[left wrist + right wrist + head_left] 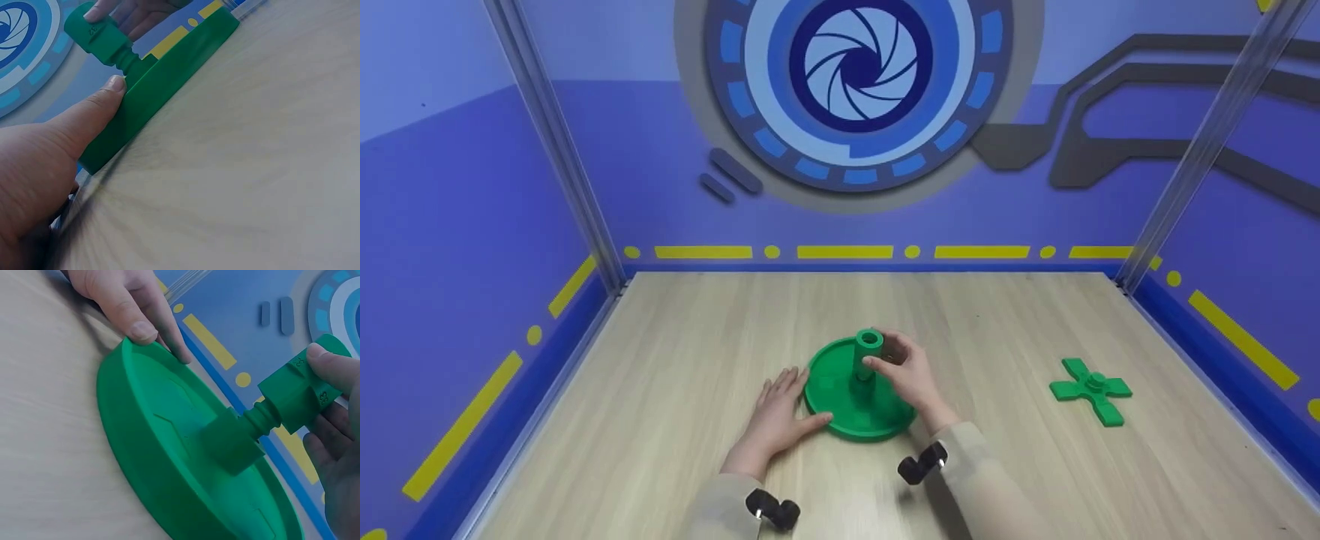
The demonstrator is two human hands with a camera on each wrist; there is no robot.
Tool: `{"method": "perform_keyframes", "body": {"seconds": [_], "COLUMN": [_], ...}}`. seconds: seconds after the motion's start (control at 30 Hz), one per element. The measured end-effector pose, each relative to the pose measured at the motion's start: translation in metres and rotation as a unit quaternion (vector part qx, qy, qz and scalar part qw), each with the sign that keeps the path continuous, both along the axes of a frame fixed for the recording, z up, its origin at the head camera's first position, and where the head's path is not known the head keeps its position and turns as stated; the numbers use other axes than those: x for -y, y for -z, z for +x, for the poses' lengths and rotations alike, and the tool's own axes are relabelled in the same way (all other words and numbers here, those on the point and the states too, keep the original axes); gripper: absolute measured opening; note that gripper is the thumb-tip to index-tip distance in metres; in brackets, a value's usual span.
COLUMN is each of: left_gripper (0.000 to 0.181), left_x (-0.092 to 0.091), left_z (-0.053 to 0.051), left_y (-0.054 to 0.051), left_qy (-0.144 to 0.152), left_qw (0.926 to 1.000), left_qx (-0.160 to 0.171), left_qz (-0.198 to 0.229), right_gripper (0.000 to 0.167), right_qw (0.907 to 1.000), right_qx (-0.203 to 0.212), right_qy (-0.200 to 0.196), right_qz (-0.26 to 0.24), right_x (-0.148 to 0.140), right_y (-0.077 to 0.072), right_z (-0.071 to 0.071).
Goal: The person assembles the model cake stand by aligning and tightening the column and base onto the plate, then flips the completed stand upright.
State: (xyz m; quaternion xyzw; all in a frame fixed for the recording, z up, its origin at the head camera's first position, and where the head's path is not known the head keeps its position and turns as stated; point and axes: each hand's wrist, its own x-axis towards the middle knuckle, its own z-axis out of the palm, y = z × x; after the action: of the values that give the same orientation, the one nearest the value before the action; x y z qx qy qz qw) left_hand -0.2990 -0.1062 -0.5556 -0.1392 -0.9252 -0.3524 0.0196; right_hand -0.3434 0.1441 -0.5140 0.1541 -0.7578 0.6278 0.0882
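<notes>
A round green tray-like base (840,420) with a raised rim lies on the table. From its middle rises a square-sided socket (236,444) with a screw thread (260,421) showing above it. On the thread stands a green hollow post (869,342), its open end up. My right hand (911,375) holds this post between thumb and fingers. At the base's left side, my left hand (780,424) touches the rim with its thumb (93,115) and outstretched fingers. A green cross-shaped piece (1091,390) with a round knob lies to the right, apart from both hands.
The wooden table (697,337) is enclosed by blue printed panels (607,150) at the back and sides. Metal posts (562,150) stand at the back corners. Both wrists carry small black camera mounts (772,510).
</notes>
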Motion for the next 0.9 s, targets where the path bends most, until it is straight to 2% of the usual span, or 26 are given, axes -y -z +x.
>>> {"method": "perform_keyframes", "body": {"seconds": [0.17, 0.47, 0.7, 0.9], "left_gripper": [0.098, 0.098, 0.097, 0.097], "left_x": [0.0, 0.0, 0.0, 0.0], "left_z": [0.0, 0.0, 0.0, -0.001], "left_y": [0.001, 0.001, 0.002, 0.001], "left_qy": [0.002, 0.0, -0.001, -0.001], "left_qw": [1.0, 1.0, 1.0, 1.0], "left_qx": [0.0, 0.0, 0.005, 0.002], "left_qz": [0.0, 0.001, 0.002, 0.001], "right_gripper": [0.048, 0.047, 0.05, 0.058], "right_qw": [0.9999, 0.9995, 0.9999, 0.9983], "right_qx": [0.013, 0.016, 0.012, -0.019], "right_qy": [0.002, 0.028, -0.007, -0.054], "right_qz": [-0.007, 0.002, 0.0, 0.004], "right_x": [0.001, 0.006, 0.0, -0.006], "right_y": [0.002, 0.007, 0.007, 0.004], "right_z": [0.0, 0.0, -0.001, -0.001]}}
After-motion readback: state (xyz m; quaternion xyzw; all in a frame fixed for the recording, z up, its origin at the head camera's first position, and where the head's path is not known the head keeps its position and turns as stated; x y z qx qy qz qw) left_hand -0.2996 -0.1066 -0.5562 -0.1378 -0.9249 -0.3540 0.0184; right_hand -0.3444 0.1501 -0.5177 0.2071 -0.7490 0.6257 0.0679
